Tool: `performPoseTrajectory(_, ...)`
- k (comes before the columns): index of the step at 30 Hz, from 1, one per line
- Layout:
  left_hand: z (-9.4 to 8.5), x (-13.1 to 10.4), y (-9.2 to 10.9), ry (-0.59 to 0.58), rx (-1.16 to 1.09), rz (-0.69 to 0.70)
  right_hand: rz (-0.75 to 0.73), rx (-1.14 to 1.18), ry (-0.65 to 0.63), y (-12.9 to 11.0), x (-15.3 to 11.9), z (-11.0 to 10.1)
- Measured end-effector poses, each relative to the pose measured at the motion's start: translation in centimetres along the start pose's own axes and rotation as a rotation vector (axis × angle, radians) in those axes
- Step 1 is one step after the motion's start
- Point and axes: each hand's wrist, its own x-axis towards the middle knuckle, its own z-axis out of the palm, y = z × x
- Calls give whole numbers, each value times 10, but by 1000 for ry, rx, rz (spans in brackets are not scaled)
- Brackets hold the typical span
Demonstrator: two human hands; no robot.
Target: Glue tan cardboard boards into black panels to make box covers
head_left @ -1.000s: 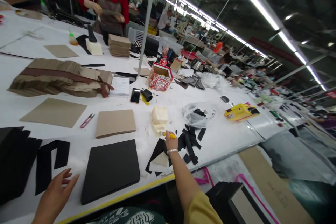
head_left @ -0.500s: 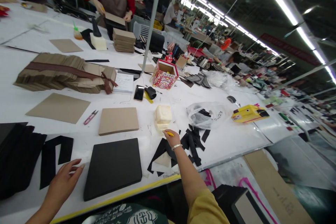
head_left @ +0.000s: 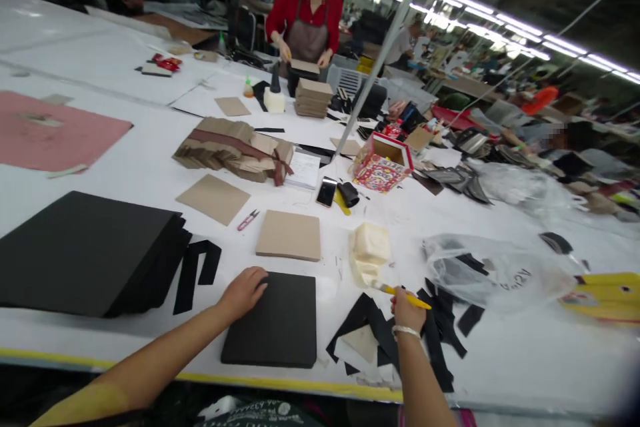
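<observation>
My right hand (head_left: 407,310) grips a yellow-handled brush (head_left: 420,302). The brush's pale end points left, by the lip of a cream-coated block-shaped container (head_left: 371,243). My left hand (head_left: 245,293) rests on the upper left corner of a black square panel (head_left: 275,333), its fingers stretched out over the edge and holding nothing. Behind that panel lies a neat stack of beige boards (head_left: 289,235). Black strips and pale scraps (head_left: 357,347) lie between the panel and my right forearm.
A large pile of black sheets (head_left: 85,253) is at left, near a bent black strip (head_left: 210,263). Pink snips (head_left: 247,220), a phone (head_left: 327,191) and a red patterned box (head_left: 383,163) stand farther back. A plastic bag (head_left: 500,273) lies right; a co-worker (head_left: 305,20) handles boards across the table.
My left hand has moved right onto the black panel's corner. My right hand has drawn the brush back from the cream container, showing its pale end. The view has swung left.
</observation>
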Motion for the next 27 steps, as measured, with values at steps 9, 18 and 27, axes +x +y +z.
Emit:
performPoseTrajectory(9,42,59,7,-253,255,162,-360,166,-604,-113,-72,140)
performPoseTrajectory(18,38,72,9,-286,203,91,-691,-60,-974,-150,-102,235)
performPoseTrajectory(27,43,75,7,-311,199,85,-608,-101,-691,-167,-59,297)
